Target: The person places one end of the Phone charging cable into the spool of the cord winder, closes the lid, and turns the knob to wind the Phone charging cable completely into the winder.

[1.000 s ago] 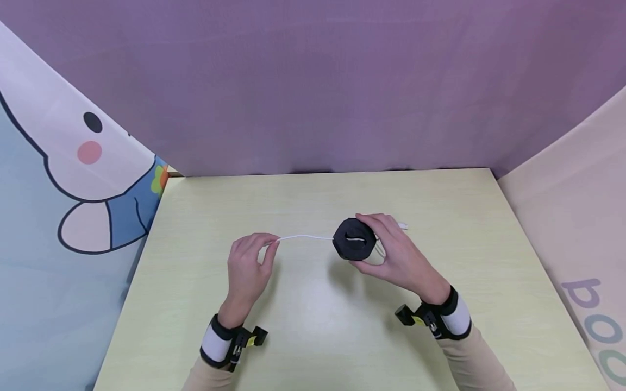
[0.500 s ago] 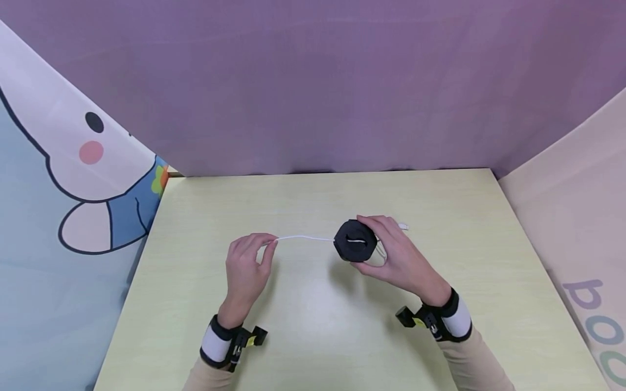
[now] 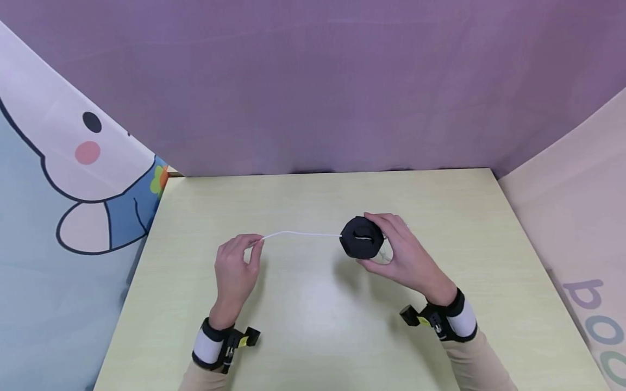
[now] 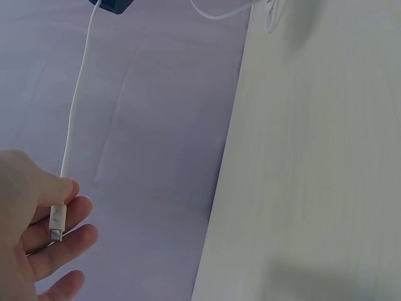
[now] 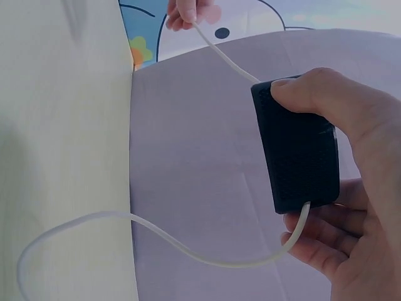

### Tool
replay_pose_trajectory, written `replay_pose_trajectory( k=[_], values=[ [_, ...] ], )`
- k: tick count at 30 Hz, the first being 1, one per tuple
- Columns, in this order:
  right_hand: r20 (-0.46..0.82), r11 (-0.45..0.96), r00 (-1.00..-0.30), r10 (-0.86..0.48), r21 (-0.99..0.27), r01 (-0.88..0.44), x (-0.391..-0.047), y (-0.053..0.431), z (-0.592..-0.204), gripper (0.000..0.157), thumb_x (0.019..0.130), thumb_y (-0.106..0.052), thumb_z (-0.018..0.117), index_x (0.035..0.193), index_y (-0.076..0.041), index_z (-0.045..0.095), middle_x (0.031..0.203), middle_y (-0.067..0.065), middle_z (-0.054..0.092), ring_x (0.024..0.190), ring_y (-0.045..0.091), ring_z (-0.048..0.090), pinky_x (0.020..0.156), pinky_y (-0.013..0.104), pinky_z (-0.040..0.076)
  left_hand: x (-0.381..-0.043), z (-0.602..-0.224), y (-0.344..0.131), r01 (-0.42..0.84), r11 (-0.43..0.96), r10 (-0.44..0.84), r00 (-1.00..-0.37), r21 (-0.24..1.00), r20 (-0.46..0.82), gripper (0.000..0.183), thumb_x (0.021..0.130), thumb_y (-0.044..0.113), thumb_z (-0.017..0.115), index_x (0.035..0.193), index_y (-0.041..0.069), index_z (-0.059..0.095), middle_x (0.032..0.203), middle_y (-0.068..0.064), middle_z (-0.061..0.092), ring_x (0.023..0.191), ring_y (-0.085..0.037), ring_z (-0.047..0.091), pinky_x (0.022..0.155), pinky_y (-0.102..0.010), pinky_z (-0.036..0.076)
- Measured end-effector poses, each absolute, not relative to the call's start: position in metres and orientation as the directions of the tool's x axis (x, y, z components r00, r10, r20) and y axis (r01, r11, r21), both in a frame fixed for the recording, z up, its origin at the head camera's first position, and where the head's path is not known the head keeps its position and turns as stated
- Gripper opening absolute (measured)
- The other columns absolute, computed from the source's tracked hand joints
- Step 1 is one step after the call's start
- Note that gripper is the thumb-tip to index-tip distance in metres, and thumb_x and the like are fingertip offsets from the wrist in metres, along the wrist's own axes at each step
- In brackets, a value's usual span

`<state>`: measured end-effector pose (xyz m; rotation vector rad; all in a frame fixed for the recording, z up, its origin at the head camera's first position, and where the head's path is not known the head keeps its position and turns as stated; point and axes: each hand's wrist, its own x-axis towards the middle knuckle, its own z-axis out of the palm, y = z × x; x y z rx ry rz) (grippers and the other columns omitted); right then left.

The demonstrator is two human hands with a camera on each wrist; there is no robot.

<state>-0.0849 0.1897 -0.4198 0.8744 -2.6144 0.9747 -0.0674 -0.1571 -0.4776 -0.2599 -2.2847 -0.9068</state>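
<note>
In the head view, my right hand holds a black polygonal cable winder by its edge, thumb on the near side and fingers on the far side. A slot in its top face shows a bit of white cable. The white charging cable runs from the winder's left side to my left hand, which pinches it between thumb and fingers. The left wrist view shows the cable's metal-tipped plug lying against the fingers. From the winder's other side, more cable hangs in a loop, seen in the right wrist view.
A pale wooden table lies beneath both hands. Behind it hangs a purple cloth. A blue cartoon-printed cloth stands at the left, a pale lettered cloth at the right. Both wrists carry strapped-on cameras.
My left hand has moved left with the cable end, and my right hand has shifted slightly right with the winder. The cable stretch between them is longer. Its far end behind the right hand is now mostly hidden.
</note>
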Motion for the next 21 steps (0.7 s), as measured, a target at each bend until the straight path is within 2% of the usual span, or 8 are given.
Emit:
replay_pose_trajectory(
  k=[6,13,21],
  values=[
    [0.386,0.602,-0.803,-0.454,-0.531,-0.596,-0.0845,0.1896,-0.4205,0.085,0.074,-0.024,0.092,0.146,-0.005,0.052,0.136,0.008,0.059,0.125,0.023,0.051,0.103,0.045,0.048,-0.0663,-0.4804,-0.1610,0.382,0.741,-0.059,-0.781,0.552,0.621,0.005,0.089,0.001,0.078,0.093,-0.001,0.075,0.088,-0.015,0.076,0.082,-0.034,0.073,0.079,-0.054,0.053],
    [0.419,0.599,-0.790,-0.447,-0.516,-0.612,-0.0861,0.1915,-0.4218,0.085,0.073,-0.021,0.092,0.145,-0.002,0.053,0.133,0.009,0.060,0.123,0.024,0.052,0.101,0.040,0.047,-0.0666,-0.4831,-0.1663,0.323,0.764,-0.090,-0.803,0.558,0.589,0.009,0.087,0.001,0.079,0.095,-0.001,0.075,0.090,-0.017,0.076,0.081,-0.036,0.072,0.078,-0.054,0.052],
    [0.414,0.606,-0.793,-0.448,-0.511,-0.609,-0.0870,0.1938,-0.4214,0.085,0.073,-0.022,0.092,0.145,-0.002,0.053,0.134,0.010,0.059,0.124,0.026,0.052,0.102,0.042,0.047,-0.0669,-0.4839,-0.1677,0.297,0.774,-0.099,-0.815,0.559,0.570,0.010,0.088,0.003,0.080,0.096,-0.002,0.075,0.091,-0.017,0.076,0.082,-0.036,0.072,0.079,-0.054,0.053]
  ],
)
